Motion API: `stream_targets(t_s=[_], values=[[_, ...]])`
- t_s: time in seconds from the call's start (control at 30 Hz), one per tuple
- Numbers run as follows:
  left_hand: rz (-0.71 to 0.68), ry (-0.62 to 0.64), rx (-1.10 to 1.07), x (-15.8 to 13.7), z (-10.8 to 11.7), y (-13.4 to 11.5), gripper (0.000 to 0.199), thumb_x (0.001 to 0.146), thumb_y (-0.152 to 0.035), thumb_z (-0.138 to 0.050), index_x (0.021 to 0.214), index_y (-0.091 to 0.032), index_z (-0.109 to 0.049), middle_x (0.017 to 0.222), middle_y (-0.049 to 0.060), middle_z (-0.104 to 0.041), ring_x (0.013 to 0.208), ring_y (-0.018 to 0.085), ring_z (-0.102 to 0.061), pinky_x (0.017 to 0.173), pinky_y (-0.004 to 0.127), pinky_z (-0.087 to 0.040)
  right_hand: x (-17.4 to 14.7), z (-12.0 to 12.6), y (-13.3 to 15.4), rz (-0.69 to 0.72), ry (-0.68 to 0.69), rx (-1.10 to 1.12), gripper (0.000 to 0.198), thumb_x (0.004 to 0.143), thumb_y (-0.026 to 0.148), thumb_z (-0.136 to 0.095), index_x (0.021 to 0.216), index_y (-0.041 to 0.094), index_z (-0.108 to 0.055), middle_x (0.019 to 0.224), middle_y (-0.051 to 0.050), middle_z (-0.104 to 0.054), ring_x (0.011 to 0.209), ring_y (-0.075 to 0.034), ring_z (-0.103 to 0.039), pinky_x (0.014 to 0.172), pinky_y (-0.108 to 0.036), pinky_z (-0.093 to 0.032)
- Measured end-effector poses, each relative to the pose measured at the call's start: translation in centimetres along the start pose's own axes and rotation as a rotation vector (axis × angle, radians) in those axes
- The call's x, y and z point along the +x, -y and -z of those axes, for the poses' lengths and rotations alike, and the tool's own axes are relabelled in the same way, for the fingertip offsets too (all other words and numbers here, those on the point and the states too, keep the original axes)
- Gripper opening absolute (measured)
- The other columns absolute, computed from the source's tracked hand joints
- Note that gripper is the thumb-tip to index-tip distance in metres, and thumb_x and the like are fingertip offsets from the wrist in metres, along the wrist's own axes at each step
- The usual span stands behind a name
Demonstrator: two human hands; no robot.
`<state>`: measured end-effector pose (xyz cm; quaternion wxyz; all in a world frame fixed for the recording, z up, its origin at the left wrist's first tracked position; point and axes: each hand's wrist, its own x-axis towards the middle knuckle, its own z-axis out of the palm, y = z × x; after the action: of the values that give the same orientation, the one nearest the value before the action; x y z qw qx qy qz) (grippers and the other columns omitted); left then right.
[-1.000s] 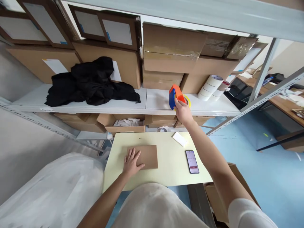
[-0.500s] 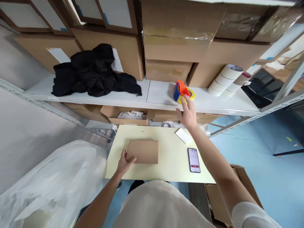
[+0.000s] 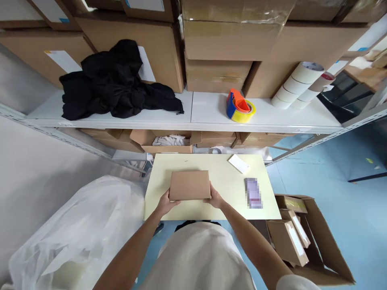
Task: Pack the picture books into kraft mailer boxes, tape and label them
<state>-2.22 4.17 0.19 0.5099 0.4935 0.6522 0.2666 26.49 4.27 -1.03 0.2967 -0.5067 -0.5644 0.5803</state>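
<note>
Head view: over the rectangular, pale-yellow table (image 3: pixel 229 207), the left hand (image 3: pixel 165 204) and right hand (image 3: pixel 215 197) pinch opposite ends of a boxy brown cardboard carton (image 3: pixel 189 184). This two-sided grip probably keeps it level.

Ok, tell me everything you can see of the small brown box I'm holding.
The small brown box is a plain, shallow rectangle, apparently cardboard. Its broad top is shut, with no label or writing visible. It is broad side up over the pale yellow table; whether it is slightly lifted is unclear. The left grip and right grip hold its sides near the corners closest to you.
</note>
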Motion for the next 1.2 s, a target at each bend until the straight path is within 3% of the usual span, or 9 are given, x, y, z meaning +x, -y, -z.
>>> stream_targets(t_s=[0.1,0.17,0.3,0.4,0.67,0.87,0.97,1.07,1.2], values=[[-0.062,0.059,-0.055,-0.1,0.5,-1.4,0.071,0.059,-0.037,-0.075,0.122,-0.016,-0.052,0.114,0.012,-0.065,0.1,0.025,-0.064,0.081,0.036,-0.054,-1.3,1.2,2.2,0.004,-0.012,0.181,0.086,0.066,0.045,-0.071,0.141,0.023,-0.035,0.124,-0.009,-0.059,0.112,-0.026,-0.055,0.094,-0.04,-0.043],[-0.114,0.074,-0.063,-0.2,0.5,-2.9,0.064,0.064,-0.044,-0.069,0.119,-0.015,-0.055,0.111,0.012,-0.067,0.093,0.023,-0.066,0.076,0.034,-0.055,-2.2,2.3,3.8,-0.024,-0.137,0.186,0.066,0.072,0.053,-0.063,0.128,0.019,-0.051,0.114,-0.01,-0.065,0.105,-0.026,-0.059,0.087,-0.037,-0.047],[-0.193,0.023,0.025,0.0,-0.5,-6.1,0.051,0.076,-0.053,-0.055,0.108,-0.016,-0.063,0.102,0.01,-0.07,0.084,0.021,-0.067,0.073,0.03,-0.052,-3.2,3.6,6.4,-0.252,-0.466,-0.146,0.054,0.079,0.063,-0.046,0.09,0.015,-0.067,0.085,-0.01,-0.069,0.084,-0.026,-0.063,0.071,-0.033,-0.046],[-0.203,0.015,0.164,0.3,-1.2,-7.7,0.047,0.08,-0.056,-0.048,0.098,-0.018,-0.069,0.09,0.007,-0.073,0.084,0.022,-0.067,0.071,0.027,-0.049,-3.2,3.8,7.0,-0.414,-0.534,-0.294,0.055,0.081,0.064,-0.041,0.079,0.015,-0.066,0.078,-0.011,-0.068,0.081,-0.026,-0.062,0.069,-0.032,-0.045],[-0.135,0.108,0.407,0.8,-2.0,-6.7,0.044,0.084,-0.052,-0.041,0.08,-0.02,-0.07,0.083,0.009,-0.073,0.085,0.025,-0.067,0.07,0.028,-0.046,-3.9,2.8,4.1,-0.374,-0.496,-0.062,0.048,0.075,0.043,-0.063,0.115,0.018,-0.057,0.105,-0.01,-0.068,0.096,-0.022,-0.063,0.083,-0.034,-0.049],[-0.125,0.134,0.388,0.1,-2.5,-5.7,0.041,0.087,-0.048,-0.04,0.101,-0.021,-0.067,0.095,0.009,-0.072,0.096,0.026,-0.065,0.079,0.03,-0.047,-4.5,2.0,2.5,-0.289,-0.461,-0.08,0.053,0.082,0.047,-0.054,0.128,0.021,-0.048,0.115,-0.008,-0.065,0.108,-0.024,-0.059,0.093,-0.041,-0.046],[-0.104,0.082,0.36,0.1,-2.8,-5.5,0.049,0.087,-0.043,-0.042,0.125,-0.015,-0.052,0.117,0.014,-0.065,0.107,0.026,-0.061,0.088,0.033,-0.046,-4.6,2.1,2.3,-0.298,-0.44,-0.111,0.061,0.083,0.049,-0.053,0.136,0.021,-0.041,0.126,-0.009,-0.059,0.117,-0.025,-0.054,0.098,-0.043,-0.042],[-0.104,-0.003,0.39,0.1,-3.1,-6.1,0.063,0.084,-0.04,-0.049,0.139,-0.011,-0.036,0.134,0.017,-0.051,0.121,0.027,-0.052,0.099,0.036,-0.042,-4.6,3.7,2.1,-0.318,-0.431,-0.154,0.066,0.085,0.055,-0.047,0.139,0.018,-0.039,0.138,-0.013,-0.049,0.128,-0.028,-0.045,0.105,-0.044,-0.035],[-0.205,-0.065,0.499,0.1,-3.9,-8.3,0.067,0.083,-0.041,-0.052,0.14,-0.011,-0.034,0.146,0.017,-0.036,0.135,0.03,-0.033,0.11,0.042,-0.031,-3.5,8.4,1.1,-0.315,-0.485,-0.311,0.059,0.09,0.051,-0.039,0.135,0.013,-0.044,0.139,-0.016,-0.046,0.132,-0.028,-0.039,0.109,-0.045,-0.03]])
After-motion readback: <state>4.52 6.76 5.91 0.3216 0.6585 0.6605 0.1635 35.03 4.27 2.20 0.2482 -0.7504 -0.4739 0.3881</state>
